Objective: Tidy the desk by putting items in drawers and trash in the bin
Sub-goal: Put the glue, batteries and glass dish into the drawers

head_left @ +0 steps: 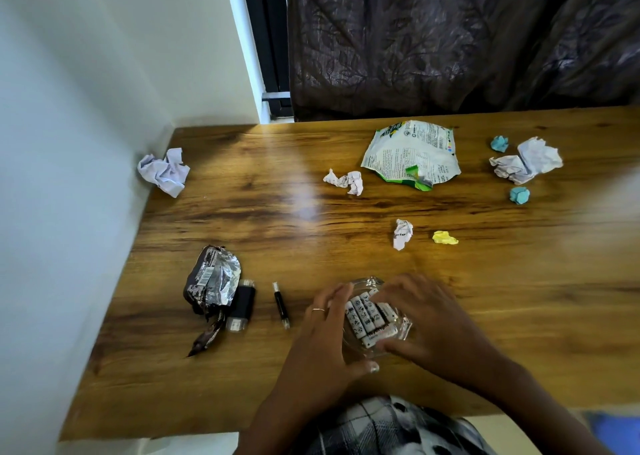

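A clear plastic case [401,326] with several white batteries [367,316] lies near the front edge of the wooden desk [277,212]. My left hand [322,336] grips the case's left side, thumb under its front rim. My right hand [426,319] curls over its right side, fingers on the batteries and thumb at the front. To the left lie a black pen-like stick [281,305], a black USB drive [242,304] and a crumpled dark foil wrapper [212,283]. A white-green snack bag [412,154] lies at the back.
Crumpled white paper lies at the left wall [163,171], mid-desk [346,181], the centre [402,233] and far right [526,160]. Two blue paper balls [499,143] [519,195] and a yellow paper ball [445,237] sit on the right. A dark curtain [450,38] hangs behind.
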Available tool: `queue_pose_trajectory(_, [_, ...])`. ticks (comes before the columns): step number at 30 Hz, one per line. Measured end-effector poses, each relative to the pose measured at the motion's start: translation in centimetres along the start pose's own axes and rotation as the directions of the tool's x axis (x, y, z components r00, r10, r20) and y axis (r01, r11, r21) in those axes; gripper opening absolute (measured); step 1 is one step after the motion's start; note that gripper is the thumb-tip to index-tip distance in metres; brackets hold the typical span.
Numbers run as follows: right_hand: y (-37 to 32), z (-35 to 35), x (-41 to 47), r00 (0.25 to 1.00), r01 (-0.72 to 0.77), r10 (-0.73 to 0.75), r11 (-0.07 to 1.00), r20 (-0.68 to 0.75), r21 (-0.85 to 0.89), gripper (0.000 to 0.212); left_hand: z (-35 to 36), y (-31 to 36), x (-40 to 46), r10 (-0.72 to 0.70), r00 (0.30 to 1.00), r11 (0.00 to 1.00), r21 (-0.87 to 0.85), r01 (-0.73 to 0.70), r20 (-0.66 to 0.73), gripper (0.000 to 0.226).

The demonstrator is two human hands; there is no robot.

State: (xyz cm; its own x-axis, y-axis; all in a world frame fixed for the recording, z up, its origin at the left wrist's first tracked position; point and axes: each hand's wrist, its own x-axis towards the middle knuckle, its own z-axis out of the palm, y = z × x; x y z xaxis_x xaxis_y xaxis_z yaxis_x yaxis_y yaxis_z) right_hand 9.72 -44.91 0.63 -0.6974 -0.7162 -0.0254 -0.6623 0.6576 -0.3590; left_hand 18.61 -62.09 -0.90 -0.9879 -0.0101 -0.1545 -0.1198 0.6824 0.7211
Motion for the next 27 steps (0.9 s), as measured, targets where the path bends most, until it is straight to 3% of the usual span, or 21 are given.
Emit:
queue_pose_trajectory(2, [-0.1,-0.2,-0.2,0.994,-0.013,0.008,0.999,0.113,0.042,0.088,0.0,0.0,0.0,-0.002,1.0,0.999,0.045,0.002,-0.001,0.106])
queue_pose_trajectory(4, [-0.6,0.0,-0.4,0.98,-0.021,0.015,0.999,0.197,0.028,0.102,0.0,0.0,0.0,-0.011,1.0,0.995,0.095,0.012,-0.012,0.107])
queue_pose_trajectory(9, [-0.9,1.2,-0.3,0.991,-0.067,0.056,0.993,0.12,0.096,0.099,0.4,-0.3,0.1,-0.032,0.999,0.975,0.221,0.036,-0.021,0.108])
queue_pose_trajectory(15, [-1.4,2.0,-1.1,0.985,-0.16,0.148,0.973,0.083,0.165,0.088,1.4,-0.6,0.0,0.002,0.993,0.969,0.246,0.027,-0.116,0.1])
queue_pose_trajectory(23, [-1.6,3.6,-2.7,0.955,-0.26,0.292,0.916,-0.061,0.306,0.095,4.7,-1.2,-0.5,0.009,0.964,0.988,0.15,0.032,-0.266,0.093])
queue_pose_trajectory(27, [-1.1,4.5,-4.7,0.91,-0.28,0.375,0.87,-0.177,0.405,0.08,5.8,-1.6,-2.2,0.028,0.956,0.985,0.17,0.022,-0.291,0.092])
